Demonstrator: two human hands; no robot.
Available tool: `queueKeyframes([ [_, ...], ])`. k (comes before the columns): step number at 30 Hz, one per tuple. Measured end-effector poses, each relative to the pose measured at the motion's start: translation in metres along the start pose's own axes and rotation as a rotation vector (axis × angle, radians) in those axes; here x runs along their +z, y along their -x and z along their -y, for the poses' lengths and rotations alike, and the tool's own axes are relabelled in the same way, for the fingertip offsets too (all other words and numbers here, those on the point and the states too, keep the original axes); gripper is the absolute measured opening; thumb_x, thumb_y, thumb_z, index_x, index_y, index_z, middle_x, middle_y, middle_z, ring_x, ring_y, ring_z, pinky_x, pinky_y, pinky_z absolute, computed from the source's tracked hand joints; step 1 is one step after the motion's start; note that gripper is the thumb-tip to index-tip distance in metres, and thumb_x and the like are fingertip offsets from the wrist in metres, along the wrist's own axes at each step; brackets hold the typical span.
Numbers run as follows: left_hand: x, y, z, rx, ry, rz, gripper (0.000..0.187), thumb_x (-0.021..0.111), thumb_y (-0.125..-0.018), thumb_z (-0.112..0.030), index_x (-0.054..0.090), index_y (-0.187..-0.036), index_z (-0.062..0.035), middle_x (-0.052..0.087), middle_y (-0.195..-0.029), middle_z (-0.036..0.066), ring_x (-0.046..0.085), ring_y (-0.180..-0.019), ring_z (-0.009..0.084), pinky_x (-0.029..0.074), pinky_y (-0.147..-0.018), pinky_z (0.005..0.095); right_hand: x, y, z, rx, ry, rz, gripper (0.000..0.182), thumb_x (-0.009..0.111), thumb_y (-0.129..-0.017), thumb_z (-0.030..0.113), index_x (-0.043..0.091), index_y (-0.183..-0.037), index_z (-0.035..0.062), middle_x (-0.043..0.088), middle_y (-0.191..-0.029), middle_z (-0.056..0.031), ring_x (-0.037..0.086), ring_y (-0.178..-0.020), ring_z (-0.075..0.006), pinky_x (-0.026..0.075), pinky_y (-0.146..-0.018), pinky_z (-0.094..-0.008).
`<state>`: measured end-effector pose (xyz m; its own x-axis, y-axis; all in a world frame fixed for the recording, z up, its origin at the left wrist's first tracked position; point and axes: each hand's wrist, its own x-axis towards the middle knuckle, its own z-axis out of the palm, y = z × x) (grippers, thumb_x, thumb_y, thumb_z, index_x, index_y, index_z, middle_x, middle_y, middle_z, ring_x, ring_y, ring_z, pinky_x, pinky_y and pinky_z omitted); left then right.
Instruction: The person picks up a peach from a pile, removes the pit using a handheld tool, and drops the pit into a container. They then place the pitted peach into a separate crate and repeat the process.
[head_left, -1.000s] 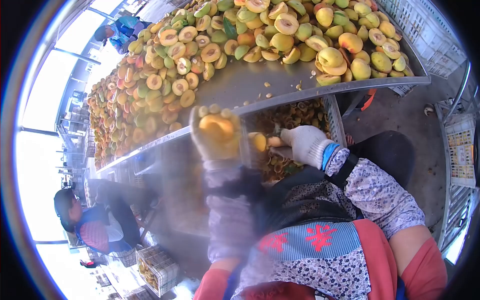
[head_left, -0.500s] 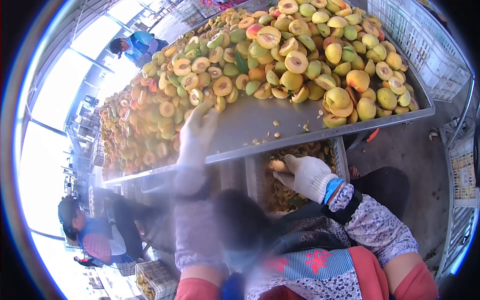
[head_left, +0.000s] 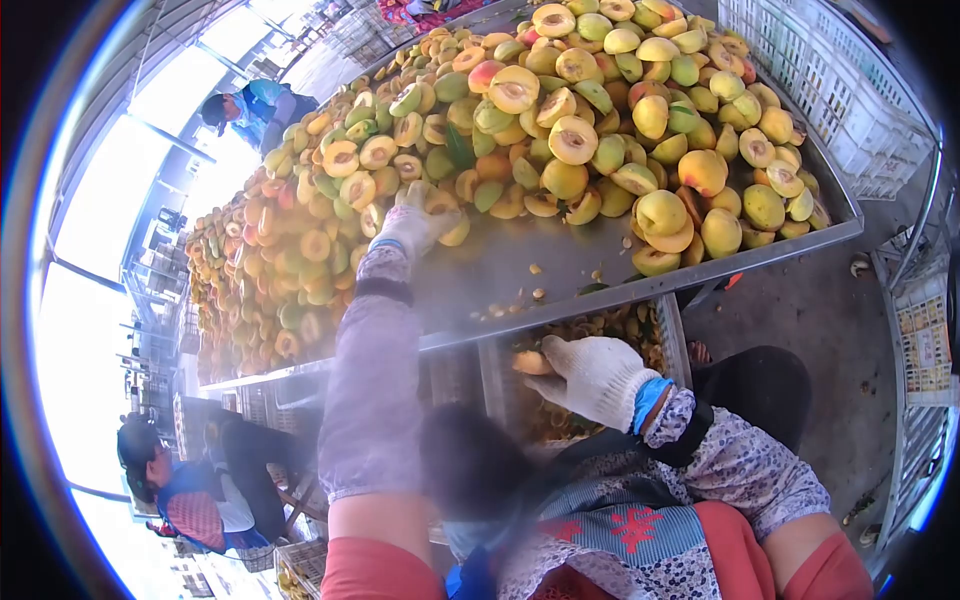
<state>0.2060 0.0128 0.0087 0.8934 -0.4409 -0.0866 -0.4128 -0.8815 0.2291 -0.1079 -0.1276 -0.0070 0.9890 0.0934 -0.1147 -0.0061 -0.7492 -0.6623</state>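
Observation:
My left hand, in a whitish glove, stretches over the metal table onto the near edge of the fruit pile. Its fingers curl around a yellow peach half. Halved yellow-green peaches, some showing pale cut faces, are heaped along the table. Below the table's front rim, my right hand, in a white knitted glove, is closed on a short tan piece that pokes out past the thumb and fingers; I cannot tell what it is. Under that hand sits a bin with many small brownish bits.
The raised rim of the metal table runs between my hands. Small bits lie on its surface. White plastic crates stand at the right. One person is across the table; another person sits at the left.
My left hand has moved up to the pile, and its fingers have closed around a peach half. My right hand keeps its grip below the rim. The view has shifted slightly.

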Motion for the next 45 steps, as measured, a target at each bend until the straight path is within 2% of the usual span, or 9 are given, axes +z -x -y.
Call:
queueKeyframes([
  [5,-0.023,0.040,-0.055,-0.019,-0.079,0.206,0.099,0.078,-0.073,-0.051,0.033,-0.152,-0.0098,0.034,-0.153,0.025,0.043,-0.137,0.0381,0.038,-0.113,0.0409,0.007,-0.001,0.002,-0.007,-0.050,-0.099,0.040,0.051,-0.095,0.044,0.064,-0.096,0.0059,0.070,-0.084,-0.0193,0.068,-0.083,-0.0402,0.053,-0.074,-0.0501],
  [11,0.010,0.068,-0.048,0.138,0.230,0.065,0.067,0.080,-0.078,-0.032,0.052,-0.130,-0.0001,0.063,-0.121,0.018,0.061,-0.113,0.0274,0.049,-0.096,0.0351,0.001,-0.010,0.003,0.048,-0.117,-0.317,0.033,0.067,-0.090,0.034,0.059,-0.100,0.0030,0.066,-0.081,-0.0232,0.065,-0.082,-0.0437,0.052,-0.070,-0.0488],
  [15,0.013,0.135,-0.069,0.016,1.041,0.096,0.041,0.072,-0.090,-0.027,0.056,-0.119,-0.0029,0.065,-0.105,0.008,0.066,-0.089,0.0155,0.054,-0.073,0.0248,0.007,-0.018,0.001,-0.086,-0.311,-0.554,0.027,0.066,-0.093,0.027,0.059,-0.101,0.0014,0.065,-0.082,-0.0261,0.062,-0.084,-0.0470,0.049,-0.067,-0.0499],
  [17,0.031,0.156,-0.073,0.274,0.954,-0.332,0.039,0.065,-0.095,-0.037,0.057,-0.117,-0.0055,0.066,-0.103,0.008,0.067,-0.085,0.0183,0.055,-0.072,0.0274,0.009,-0.021,0.003,-0.057,-0.332,-0.568,0.028,0.065,-0.094,0.027,0.059,-0.100,0.0007,0.064,-0.082,-0.0265,0.062,-0.083,-0.0472,0.048,-0.066,-0.0501],
  [18,0.032,0.161,-0.076,0.267,0.959,-0.328,0.039,0.065,-0.095,-0.037,0.057,-0.117,-0.0055,0.066,-0.103,0.008,0.067,-0.085,0.0183,0.055,-0.072,0.0274,0.011,-0.023,0.001,-0.052,-0.330,-0.560,0.028,0.065,-0.094,0.027,0.059,-0.100,0.0007,0.064,-0.082,-0.0265,0.062,-0.083,-0.0472,0.048,-0.066,-0.0501],
  [20,0.030,0.174,-0.083,0.044,1.825,-0.031,0.043,0.053,-0.100,-0.046,0.057,-0.117,-0.0067,0.065,-0.104,0.008,0.066,-0.086,0.0190,0.056,-0.072,0.0321,0.017,-0.027,-0.004,0.044,-0.322,-0.446,0.034,0.058,-0.095,0.035,0.060,-0.103,0.0020,0.066,-0.087,-0.0268,0.062,-0.087,-0.0467,0.050,-0.075,-0.0532],
  [24,0.040,0.179,-0.082,0.197,1.661,-0.200,0.051,0.047,-0.101,-0.053,0.057,-0.117,-0.0049,0.063,-0.101,0.011,0.065,-0.085,0.0208,0.055,-0.069,0.0342,0.015,-0.027,0.004,0.065,-0.183,-0.428,0.036,0.057,-0.095,0.038,0.060,-0.102,0.0024,0.066,-0.085,-0.0253,0.063,-0.086,-0.0450,0.050,-0.074,-0.0528],
  [31,0.037,0.181,-0.076,-0.022,1.914,-0.080,0.059,0.048,-0.101,-0.053,0.054,-0.119,0.0032,0.060,-0.096,0.014,0.062,-0.085,0.0233,0.052,-0.072,0.0338,0.024,-0.033,0.019,-0.010,-0.071,-0.460,0.030,0.065,-0.092,0.030,0.057,-0.102,0.0024,0.065,-0.076,-0.0227,0.063,-0.077,-0.0449,0.049,-0.066,-0.0521],
  [45,0.052,0.182,-0.086,-0.095,1.675,-0.369,0.050,0.054,-0.100,-0.045,0.064,-0.097,0.0035,0.065,-0.085,0.013,0.064,-0.067,0.0211,0.054,-0.060,0.0309,0.040,-0.026,0.012,0.088,-0.382,-0.219,0.031,0.057,-0.097,0.031,0.061,-0.102,0.0013,0.067,-0.088,-0.0264,0.062,-0.091,-0.0469,0.051,-0.077,-0.0518],
])
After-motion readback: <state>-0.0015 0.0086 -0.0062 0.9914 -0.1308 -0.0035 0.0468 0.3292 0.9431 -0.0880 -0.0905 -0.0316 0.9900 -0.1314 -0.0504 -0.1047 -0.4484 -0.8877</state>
